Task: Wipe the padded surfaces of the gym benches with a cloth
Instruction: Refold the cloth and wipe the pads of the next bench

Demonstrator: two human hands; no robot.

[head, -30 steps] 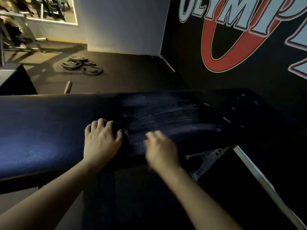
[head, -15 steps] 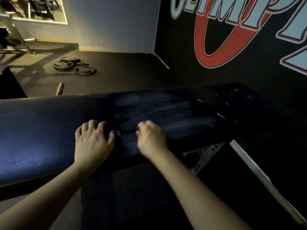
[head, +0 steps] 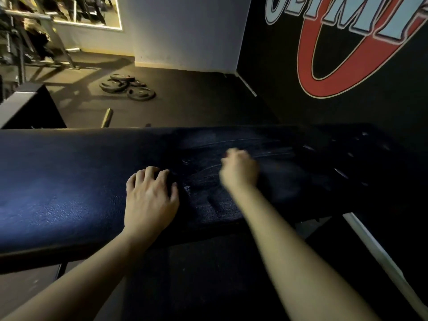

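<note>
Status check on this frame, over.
Left hand resting on bench pad. Right hand blurred over wipe streaks, grip unclear. Cloth too dark to pick out. Nothing blocking the pad.

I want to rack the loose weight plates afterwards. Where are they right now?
In the head view the weight plates lie piled on the floor upper left, beyond the bench, short of the white wall.

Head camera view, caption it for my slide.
Left hand rests on the dark bench pad; blurred right hand over wipe streaks.
</note>
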